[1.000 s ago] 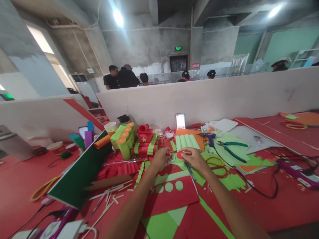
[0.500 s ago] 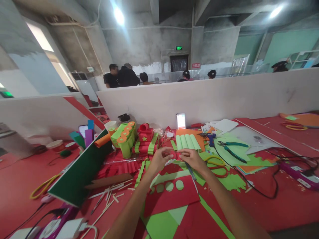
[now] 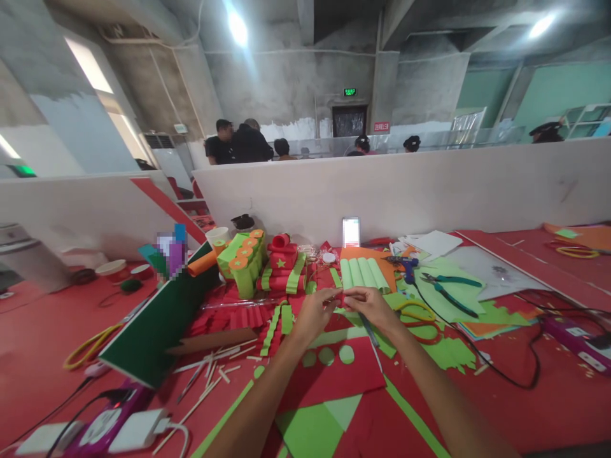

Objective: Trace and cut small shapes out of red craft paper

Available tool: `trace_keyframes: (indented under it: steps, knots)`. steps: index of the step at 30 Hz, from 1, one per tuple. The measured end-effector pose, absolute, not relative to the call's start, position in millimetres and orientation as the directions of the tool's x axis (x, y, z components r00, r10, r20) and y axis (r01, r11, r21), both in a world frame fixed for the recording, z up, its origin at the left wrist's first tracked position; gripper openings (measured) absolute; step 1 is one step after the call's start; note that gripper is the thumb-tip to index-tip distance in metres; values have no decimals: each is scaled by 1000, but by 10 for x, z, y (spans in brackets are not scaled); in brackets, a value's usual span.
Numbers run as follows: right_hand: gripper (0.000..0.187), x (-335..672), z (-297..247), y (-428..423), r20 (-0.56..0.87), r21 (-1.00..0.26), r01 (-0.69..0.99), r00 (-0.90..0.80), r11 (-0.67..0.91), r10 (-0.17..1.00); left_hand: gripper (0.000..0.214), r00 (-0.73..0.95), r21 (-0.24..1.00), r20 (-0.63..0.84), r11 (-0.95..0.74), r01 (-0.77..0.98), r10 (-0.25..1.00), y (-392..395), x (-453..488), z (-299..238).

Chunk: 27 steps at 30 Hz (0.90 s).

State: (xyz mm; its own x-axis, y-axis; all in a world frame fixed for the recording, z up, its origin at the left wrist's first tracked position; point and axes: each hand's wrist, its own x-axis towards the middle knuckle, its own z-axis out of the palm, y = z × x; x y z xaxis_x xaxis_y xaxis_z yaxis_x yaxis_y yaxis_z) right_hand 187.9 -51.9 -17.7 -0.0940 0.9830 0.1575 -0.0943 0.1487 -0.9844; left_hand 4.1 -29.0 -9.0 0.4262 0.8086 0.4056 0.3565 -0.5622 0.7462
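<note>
My left hand (image 3: 317, 313) and my right hand (image 3: 373, 308) meet fingertip to fingertip above the middle of the table, both pinched round a small red paper piece (image 3: 340, 298). Fingers cover most of that piece, so its shape is hard to tell. Below the hands lies a red paper sheet (image 3: 348, 381) with a row of round green spots. Just beyond my fingers sit pale green paper rolls (image 3: 363, 275). Scissors with yellow and red handles (image 3: 419, 313) lie to the right of my right hand. Green crimped paper strips (image 3: 272, 331) are left of my left hand.
Paper models, one green and orange (image 3: 242, 264), one red (image 3: 281, 261), stand at back left beside a tilted dark green board (image 3: 153, 324). Teal pliers (image 3: 453, 289), a blue glue gun (image 3: 409, 270) and its cord lie right. A phone (image 3: 351, 232) leans against the white partition (image 3: 405, 191).
The view has shifted slightly, moving the scene a little to the right. My fingertips have closed in further, and less of the red piece shows between them.
</note>
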Motion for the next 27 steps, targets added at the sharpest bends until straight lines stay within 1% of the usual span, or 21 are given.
trace_keyframes:
  steps: [3, 5, 8, 14, 16, 21, 27]
  knots:
    - [48, 1887, -188, -513, 136, -986, -108, -71, 128, 988, 36, 468, 663, 430, -621, 417, 772, -318, 35, -84]
    - [47, 1893, -198, -504, 122, -986, -118, -54, 115, 991, 39, 477, 641, 422, -626, 444, 771, -327, 34, -81]
    - [46, 1900, -214, -489, 105, -986, -131, -34, 99, 994, 46, 494, 656, 409, -623, 425, 767, -329, 27, -68]
    - [43, 1905, -207, -483, 85, -985, -149, -5, 84, 996, 49, 483, 712, 435, -619, 332, 760, -291, -19, -52]
    - [42, 1906, -195, -488, 83, -985, -154, 2, 83, 997, 49, 488, 702, 447, -632, 328, 750, -273, -35, -66]
    - [42, 1895, -181, -495, 82, -983, -167, 2, 82, 997, 38, 492, 642, 493, -681, 351, 718, -237, -62, -110]
    - [42, 1886, -185, -495, 79, -980, -182, -5, 77, 997, 43, 517, 577, 524, -729, 369, 677, -233, -72, -107]
